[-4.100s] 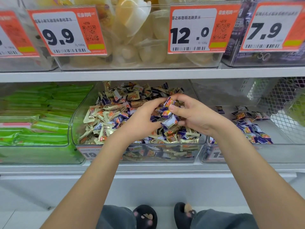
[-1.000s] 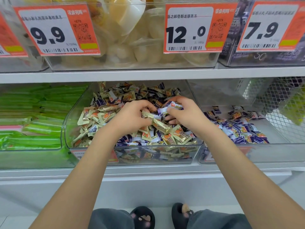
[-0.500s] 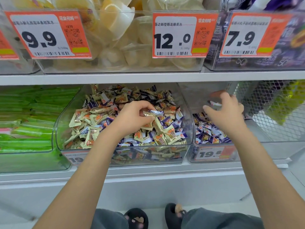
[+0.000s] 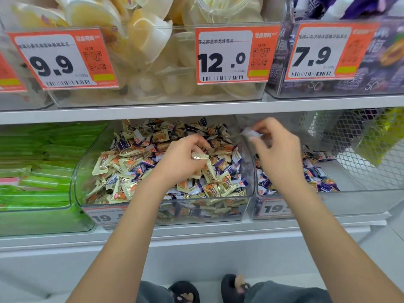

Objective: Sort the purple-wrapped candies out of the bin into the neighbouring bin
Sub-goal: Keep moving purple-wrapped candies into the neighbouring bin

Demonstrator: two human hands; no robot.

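The clear middle bin (image 4: 77, 182) holds a mixed heap of gold-wrapped candies (image 4: 122, 189) and purple-wrapped candies (image 4: 218, 164). My left hand (image 4: 181, 165) rests in that heap, its fingers curled around a gold-wrapped candy (image 4: 200, 157). My right hand (image 4: 276, 147) hovers over the wall between the two bins. It pinches a blurred pale purple-wrapped candy (image 4: 251, 134) at its fingertips. The neighbouring right bin (image 4: 360, 201) has a loose layer of purple-wrapped candies (image 4: 321, 182) on its floor.
A bin of green packets (image 4: 37, 171) stands to the left. A white mesh basket (image 4: 371, 145) lies behind the right bin. The shelf above carries jelly-cup bins with orange price tags (image 4: 231, 54). My slippered feet (image 4: 185, 291) show below the shelf.
My right hand carried a purple candy out of the middle bin to the right bin side and now sits slightly left, over the dividing wall. My left hand stayed in the heap.
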